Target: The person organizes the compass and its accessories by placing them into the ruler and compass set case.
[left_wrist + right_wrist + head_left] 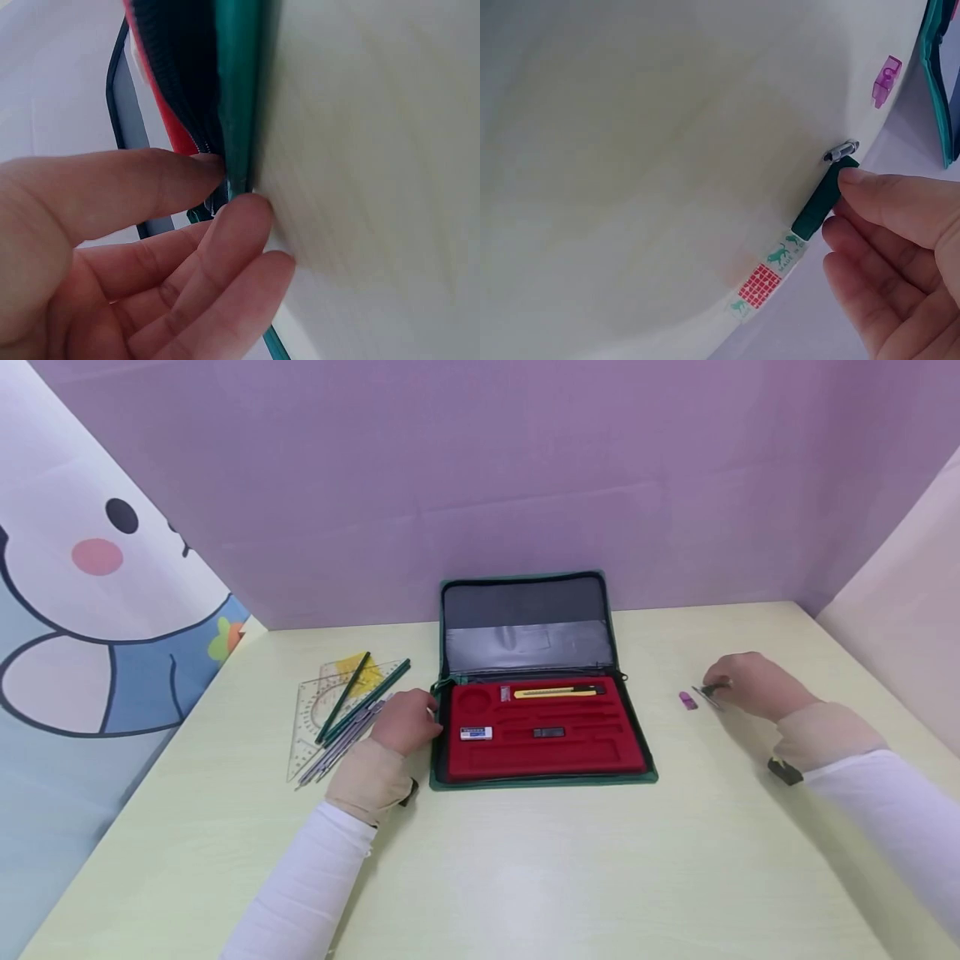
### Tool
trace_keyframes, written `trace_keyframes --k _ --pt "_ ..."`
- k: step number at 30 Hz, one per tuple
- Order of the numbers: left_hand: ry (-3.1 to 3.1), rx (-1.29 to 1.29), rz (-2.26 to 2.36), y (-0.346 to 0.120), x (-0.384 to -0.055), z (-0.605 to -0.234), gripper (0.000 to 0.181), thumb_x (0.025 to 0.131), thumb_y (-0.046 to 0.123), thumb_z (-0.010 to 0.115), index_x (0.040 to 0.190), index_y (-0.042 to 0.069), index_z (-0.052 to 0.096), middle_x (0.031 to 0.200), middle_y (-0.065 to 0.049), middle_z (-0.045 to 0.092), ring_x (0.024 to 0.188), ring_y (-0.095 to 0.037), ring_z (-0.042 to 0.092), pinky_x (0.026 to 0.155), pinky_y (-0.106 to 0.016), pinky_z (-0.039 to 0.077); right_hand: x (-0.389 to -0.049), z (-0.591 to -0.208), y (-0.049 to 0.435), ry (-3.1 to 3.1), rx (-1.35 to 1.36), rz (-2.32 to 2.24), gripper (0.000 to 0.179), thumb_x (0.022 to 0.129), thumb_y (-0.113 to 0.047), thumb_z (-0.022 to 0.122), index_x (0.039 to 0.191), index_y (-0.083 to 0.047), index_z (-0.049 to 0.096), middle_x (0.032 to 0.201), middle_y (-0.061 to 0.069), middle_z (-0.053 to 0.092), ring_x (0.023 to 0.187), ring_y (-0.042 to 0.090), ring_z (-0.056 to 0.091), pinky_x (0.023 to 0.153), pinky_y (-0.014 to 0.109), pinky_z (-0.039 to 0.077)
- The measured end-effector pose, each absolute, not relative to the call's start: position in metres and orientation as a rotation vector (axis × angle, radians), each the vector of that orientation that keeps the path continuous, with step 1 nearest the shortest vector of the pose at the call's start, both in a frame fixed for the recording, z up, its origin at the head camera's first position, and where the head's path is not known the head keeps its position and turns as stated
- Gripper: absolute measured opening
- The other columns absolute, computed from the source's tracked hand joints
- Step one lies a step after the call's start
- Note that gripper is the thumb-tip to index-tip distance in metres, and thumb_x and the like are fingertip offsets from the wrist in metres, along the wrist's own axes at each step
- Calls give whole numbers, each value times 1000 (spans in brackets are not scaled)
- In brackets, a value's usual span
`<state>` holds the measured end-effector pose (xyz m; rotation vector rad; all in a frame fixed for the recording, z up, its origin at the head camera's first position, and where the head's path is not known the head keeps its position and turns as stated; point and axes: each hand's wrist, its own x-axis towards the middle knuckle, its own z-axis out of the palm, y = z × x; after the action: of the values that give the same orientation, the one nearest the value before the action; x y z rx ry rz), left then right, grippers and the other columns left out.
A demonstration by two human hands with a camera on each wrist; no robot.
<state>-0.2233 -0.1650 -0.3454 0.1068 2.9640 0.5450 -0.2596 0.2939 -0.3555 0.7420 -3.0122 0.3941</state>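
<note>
A green zip case [543, 783] lies unfolded, with a red moulded tray [540, 760] inside. It holds a yellow cutter knife [555, 692], a white and blue eraser [476, 733], a small black block [548, 732] and a tiny clear piece [505, 693]. My left hand [406, 722] pinches the case's left edge [238, 97] by the zip, thumb on the inner side. On the right, my right hand [757, 683] pinches the dark green end of a slim tube [826, 196] with red and green print. Beside its tip sits a small silver metal piece [841, 151].
A small purple piece [687, 700] lies left of my right hand. Beyond my left hand are clear rulers [302, 718], dark green pencils [343, 697] and several grey rods [341, 747]. A purple cloth wall [525, 468] closes off the table's back.
</note>
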Motion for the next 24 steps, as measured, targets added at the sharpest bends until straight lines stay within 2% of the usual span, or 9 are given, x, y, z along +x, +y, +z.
trace_keyframes --k 7,14,24 --pt "2967 106 542 -164 -222 -345 28 82 10 67 107 -3 66 94 -15 69 81 -25 63 74 -36 52 -264 -357 294 -3025 792 327 13 74 9 68 86 3 68 87 17 69 86 37 64 81 52 48" --pt "2965 102 548 -164 -222 -344 29 83 10 67 108 -3 66 95 -15 69 83 -26 63 74 -37 52 -266 -358 295 -3034 834 255 14 75 6 68 76 -8 64 77 4 65 73 20 58 73 45 49" --pt "2959 87 543 -163 -222 -344 29 83 10 67 109 -3 66 95 -15 69 82 -25 63 74 -36 52 -261 -349 284 -3032 794 309 12 74 3 69 78 -7 64 76 2 64 71 17 56 69 41 47"
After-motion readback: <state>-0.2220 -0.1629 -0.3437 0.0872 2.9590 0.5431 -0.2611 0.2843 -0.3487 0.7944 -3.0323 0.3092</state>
